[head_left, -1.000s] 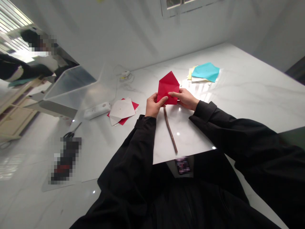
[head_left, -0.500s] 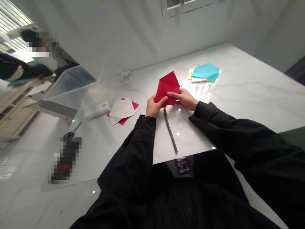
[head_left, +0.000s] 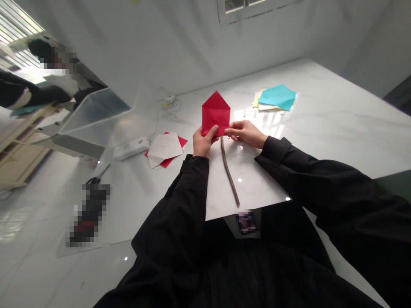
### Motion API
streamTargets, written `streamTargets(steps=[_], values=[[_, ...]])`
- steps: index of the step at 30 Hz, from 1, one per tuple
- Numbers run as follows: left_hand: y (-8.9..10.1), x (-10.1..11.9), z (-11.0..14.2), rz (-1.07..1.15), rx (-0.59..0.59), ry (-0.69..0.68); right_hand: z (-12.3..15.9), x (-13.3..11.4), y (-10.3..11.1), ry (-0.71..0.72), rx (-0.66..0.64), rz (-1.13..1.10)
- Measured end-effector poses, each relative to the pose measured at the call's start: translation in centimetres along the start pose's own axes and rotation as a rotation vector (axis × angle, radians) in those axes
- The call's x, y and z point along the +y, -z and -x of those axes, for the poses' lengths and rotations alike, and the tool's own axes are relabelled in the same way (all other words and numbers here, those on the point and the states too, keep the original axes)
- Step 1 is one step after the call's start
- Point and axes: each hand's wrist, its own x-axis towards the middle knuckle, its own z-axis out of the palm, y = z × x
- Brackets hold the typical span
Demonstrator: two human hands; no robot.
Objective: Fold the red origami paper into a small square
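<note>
A red paper envelope (head_left: 216,112) is held above the table with its pointed flap raised at the top. My left hand (head_left: 205,139) grips its lower left part, the thumb lying across the front. At the lower right corner, my right hand (head_left: 246,132) pinches the envelope between thumb and fingers. A thin brown stick (head_left: 228,171) lies on the table just below the envelope, its upper end hidden behind it. To the left of my left hand lies a small pile of white and red envelopes (head_left: 164,149).
Turquoise and pale yellow envelopes (head_left: 278,97) are stacked at the back right of the marbled table (head_left: 334,115). On the left are a white power strip (head_left: 131,148), a clear plastic bin (head_left: 96,113) and black-handled scissors (head_left: 94,180). Another person (head_left: 58,81) is at the far left.
The envelope has turned upright and shifted slightly left. My right hand has slid from its right side down to the lower right corner. The stick has not moved.
</note>
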Motion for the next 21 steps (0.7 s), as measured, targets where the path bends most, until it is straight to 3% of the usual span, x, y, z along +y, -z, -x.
streamTargets(steps=[9, 21], values=[[0.14, -0.20, -0.25, -0.019, 0.011, -0.030, -0.15, 0.07, -0.08, 0.049, -0.049, 0.133], [0.26, 0.48, 0.07, -0.266, 0.015, -0.075, -0.21, 0.20, -0.08, 0.047, -0.012, 0.058]])
